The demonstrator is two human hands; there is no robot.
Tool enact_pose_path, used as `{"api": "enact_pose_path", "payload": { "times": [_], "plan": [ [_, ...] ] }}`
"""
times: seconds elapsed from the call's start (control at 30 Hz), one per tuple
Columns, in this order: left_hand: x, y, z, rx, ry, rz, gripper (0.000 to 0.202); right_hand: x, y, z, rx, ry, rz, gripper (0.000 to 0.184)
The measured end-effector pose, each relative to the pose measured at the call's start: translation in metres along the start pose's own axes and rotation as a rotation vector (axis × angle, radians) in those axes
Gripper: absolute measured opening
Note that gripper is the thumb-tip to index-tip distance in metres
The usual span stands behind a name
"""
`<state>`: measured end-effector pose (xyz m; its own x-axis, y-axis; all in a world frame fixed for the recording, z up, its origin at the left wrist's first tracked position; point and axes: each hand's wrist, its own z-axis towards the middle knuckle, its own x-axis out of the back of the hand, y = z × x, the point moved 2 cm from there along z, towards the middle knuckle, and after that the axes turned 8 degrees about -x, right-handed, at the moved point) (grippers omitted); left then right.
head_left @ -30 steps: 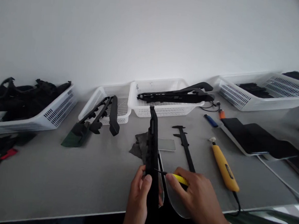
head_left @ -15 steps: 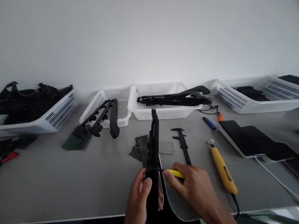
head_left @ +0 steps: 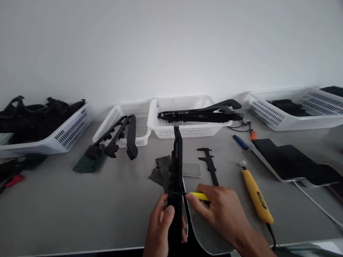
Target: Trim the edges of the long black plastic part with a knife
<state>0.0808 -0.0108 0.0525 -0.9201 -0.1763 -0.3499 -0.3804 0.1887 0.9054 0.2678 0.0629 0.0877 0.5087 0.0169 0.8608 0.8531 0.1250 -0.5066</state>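
Observation:
My left hand (head_left: 160, 229) is wrapped round the lower part of a long black plastic trim piece (head_left: 176, 164), which stands nearly upright in front of me. The thumb lies on its near face. My right hand (head_left: 221, 212) grips a yellow-handled tool (head_left: 199, 196) with a thin dark tip. That tip points left and meets the right edge of the trim piece just above my left fingers; its exact shape is too small to tell. Behind the trim piece lie a dark grey cloth (head_left: 160, 170) and a small pale rectangular plate (head_left: 191, 170).
Black calipers (head_left: 209, 162) and a yellow corded power tool (head_left: 257, 195) lie to the right, near black flat devices (head_left: 275, 155). Several white baskets line the wall, including a middle basket (head_left: 183, 134) and a left basket (head_left: 68, 137) with black parts. The table's front edge (head_left: 92, 254) is close.
The yellow-handled tool and my right hand have shifted very slightly up and left. Both hands keep their grips; the whole view has moved a little.

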Motion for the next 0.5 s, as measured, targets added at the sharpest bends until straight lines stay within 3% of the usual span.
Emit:
{"api": "enact_pose_path", "payload": {
  "times": [0.13,0.27,0.43,0.5],
  "plan": [
    [0.000,0.002,-0.001,-0.003,0.010,0.006,0.050,0.002,0.002,0.001,-0.126,0.107,0.028,0.069],
    [0.000,0.000,-0.001,-0.005,0.014,0.006,0.054,0.000,0.000,0.006,0.007,0.033,0.005,0.065],
    [0.000,-0.002,0.000,0.005,0.053,-0.010,0.055,0.017,0.008,0.019,-0.115,0.194,0.013,0.071],
    [-0.001,-0.002,0.000,-0.004,0.045,-0.012,0.054,0.020,0.005,0.021,-0.082,0.176,0.046,0.070]
  ]
}}
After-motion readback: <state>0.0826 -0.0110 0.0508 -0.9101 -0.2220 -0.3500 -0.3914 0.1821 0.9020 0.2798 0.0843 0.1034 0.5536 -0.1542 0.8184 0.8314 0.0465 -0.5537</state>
